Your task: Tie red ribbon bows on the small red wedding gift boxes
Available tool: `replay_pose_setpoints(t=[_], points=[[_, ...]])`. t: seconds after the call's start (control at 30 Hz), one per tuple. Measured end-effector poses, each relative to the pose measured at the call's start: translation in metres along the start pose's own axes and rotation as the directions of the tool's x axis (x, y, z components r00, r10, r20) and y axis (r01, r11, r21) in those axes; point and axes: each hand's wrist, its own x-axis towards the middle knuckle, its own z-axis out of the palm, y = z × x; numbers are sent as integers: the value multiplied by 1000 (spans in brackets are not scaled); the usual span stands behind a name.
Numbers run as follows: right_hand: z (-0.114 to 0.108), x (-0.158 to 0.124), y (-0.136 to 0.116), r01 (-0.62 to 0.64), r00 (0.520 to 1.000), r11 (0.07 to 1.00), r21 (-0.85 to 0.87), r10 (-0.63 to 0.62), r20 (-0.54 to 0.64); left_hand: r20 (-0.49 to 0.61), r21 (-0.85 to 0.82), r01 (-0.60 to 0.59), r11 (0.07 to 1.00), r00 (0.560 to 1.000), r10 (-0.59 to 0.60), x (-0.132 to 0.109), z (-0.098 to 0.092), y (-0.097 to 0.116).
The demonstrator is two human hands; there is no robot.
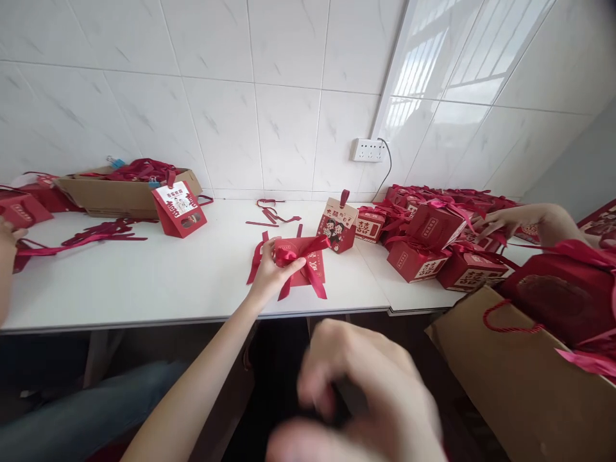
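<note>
My left hand (273, 271) is closed around a small red gift box (314, 269) on the white table, its thumb on the red ribbon (289, 255) tied over it. Loose ribbon ends hang over the box's front. My right hand (370, 391) is in front of the table edge, close to the camera and smeared by motion. Its fingers look curled, and whether anything is in them does not show. Behind the held box, to its right, stands an upright red box with a printed couple (337, 224). Cut ribbon pieces (274, 217) lie farther back.
A cardboard box of ribbons (103, 196) and a tented red box (180, 212) stand at the left. Ribboned boxes (433, 226) pile up at right, where another person's hand (524, 221) reaches. A large carton (539, 385) stands front right. A power strip (369, 150) is on the wall.
</note>
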Motion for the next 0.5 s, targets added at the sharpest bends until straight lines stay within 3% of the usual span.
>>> replay_pose_setpoints(t=[0.07, 0.17, 0.27, 0.37, 0.5], points=[[15, 27, 31, -44, 998, 999, -13, 44, 35, -31, 16, 11, 1000, 999, -11, 1, 4, -3], [38, 51, 83, -223, 973, 975, 5, 222, 69, 48, -13, 122, 992, 991, -122, -2, 9, -5], [49, 56, 118, -412, 909, 881, 233, 382, 167, 113, -18, 170, 985, 980, -167, -3, 11, -3], [49, 57, 127, -435, 900, 787, 438, 396, 183, 153, 11, 201, 980, 968, -200, -2, 12, 1], [49, 62, 122, -411, 907, 765, 495, 400, 135, 111, 31, 223, 974, 968, -225, -1, 15, 1]])
